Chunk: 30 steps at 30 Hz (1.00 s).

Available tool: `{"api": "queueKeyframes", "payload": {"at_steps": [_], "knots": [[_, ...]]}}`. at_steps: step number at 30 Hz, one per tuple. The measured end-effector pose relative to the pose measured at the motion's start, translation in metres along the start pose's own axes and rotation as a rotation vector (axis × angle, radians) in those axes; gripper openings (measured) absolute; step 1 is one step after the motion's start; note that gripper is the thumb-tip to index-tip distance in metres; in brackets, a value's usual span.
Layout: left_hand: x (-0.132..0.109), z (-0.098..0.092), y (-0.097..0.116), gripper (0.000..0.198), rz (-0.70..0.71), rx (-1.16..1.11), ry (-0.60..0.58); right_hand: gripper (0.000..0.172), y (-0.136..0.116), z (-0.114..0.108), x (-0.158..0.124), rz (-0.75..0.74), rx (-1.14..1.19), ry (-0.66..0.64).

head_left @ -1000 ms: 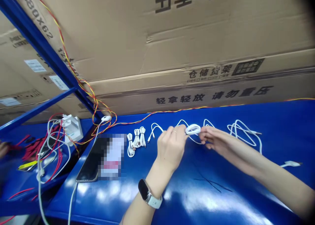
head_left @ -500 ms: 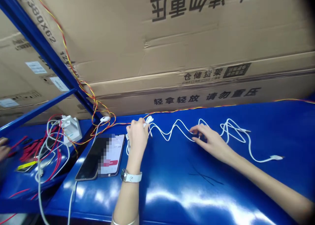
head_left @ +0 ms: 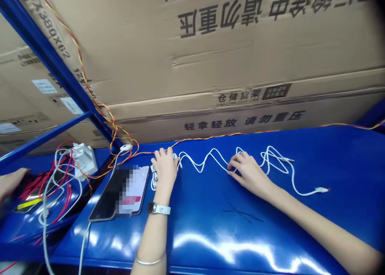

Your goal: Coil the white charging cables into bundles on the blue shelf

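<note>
A white charging cable [head_left: 200, 171] lies in zigzag folds across the blue shelf, with a loose tangle and a plug end at the right. My left hand [head_left: 165, 168], a watch at its wrist, is over the bundled left part of the cable, its fingers curled down on it; the fingertips are partly hidden. Farther right, my right hand [head_left: 246, 171] has thumb and fingers closed around the folded strands at the middle. Left of my left hand are a dark phone [head_left: 104, 195] and a second phone [head_left: 141, 187] with a lit screen, side by side.
Large cardboard boxes [head_left: 210, 78] stand behind the shelf [head_left: 210, 219]. A red-and-yellow twisted wire [head_left: 210, 137] runs along the back. At left, a blue post [head_left: 45, 46], a white charger block [head_left: 84, 160], red wires and another person's hand [head_left: 13, 182] are visible.
My left hand has shifted slightly and its fingers have spread over the cable bundle. My right fingers have drawn closer together on the strands. The other person's hand has reached farther in.
</note>
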<state>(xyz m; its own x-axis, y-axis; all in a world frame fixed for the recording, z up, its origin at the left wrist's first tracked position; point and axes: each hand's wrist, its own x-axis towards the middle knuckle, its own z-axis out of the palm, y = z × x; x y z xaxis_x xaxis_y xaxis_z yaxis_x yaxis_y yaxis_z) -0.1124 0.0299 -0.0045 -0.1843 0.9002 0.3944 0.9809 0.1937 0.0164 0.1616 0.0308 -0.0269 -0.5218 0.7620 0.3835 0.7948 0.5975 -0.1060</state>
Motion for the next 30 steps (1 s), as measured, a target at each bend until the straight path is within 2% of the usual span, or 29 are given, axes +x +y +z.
{"api": "queueKeyframes", "payload": {"at_steps": [3,5,7,11,15,17,19,21,23,26,30], "knots": [[0.000,-0.003,0.003,0.023,0.114,-0.031,-0.017,0.015,0.000,-0.002,0.000,0.003,0.004,0.009],[-0.001,-0.003,0.005,0.020,0.137,-0.039,-0.056,0.016,0.000,-0.004,0.000,0.017,0.029,0.036],[-0.003,-0.001,0.006,0.015,0.134,-0.073,-0.082,0.016,0.000,-0.006,0.000,0.039,0.051,0.078],[-0.001,0.002,0.006,0.009,0.037,-0.330,-0.098,0.016,-0.002,-0.013,0.002,0.082,0.069,0.145],[0.004,-0.003,0.009,0.009,-0.081,-0.740,-0.128,0.013,-0.005,-0.016,0.002,0.117,0.096,0.174],[0.005,-0.007,0.013,0.013,-0.101,-0.979,-0.186,0.014,-0.008,-0.017,0.002,0.122,0.136,0.184],[0.002,-0.013,0.021,0.017,-0.113,-1.334,-0.320,0.015,-0.012,-0.019,0.001,0.121,0.178,0.203],[-0.004,-0.018,0.032,0.017,-0.145,-1.751,-0.514,0.015,-0.018,-0.021,0.001,0.110,0.200,0.222],[-0.012,-0.023,0.044,0.020,-0.164,-1.951,-0.655,0.013,-0.025,-0.023,0.000,0.083,0.201,0.238],[-0.025,-0.027,0.063,0.025,-0.144,-2.037,-0.661,0.011,-0.034,-0.024,-0.001,0.028,0.201,0.238],[-0.037,-0.023,0.080,0.034,-0.109,-1.963,-0.650,0.013,-0.043,-0.021,-0.004,-0.029,0.232,0.195]]}}
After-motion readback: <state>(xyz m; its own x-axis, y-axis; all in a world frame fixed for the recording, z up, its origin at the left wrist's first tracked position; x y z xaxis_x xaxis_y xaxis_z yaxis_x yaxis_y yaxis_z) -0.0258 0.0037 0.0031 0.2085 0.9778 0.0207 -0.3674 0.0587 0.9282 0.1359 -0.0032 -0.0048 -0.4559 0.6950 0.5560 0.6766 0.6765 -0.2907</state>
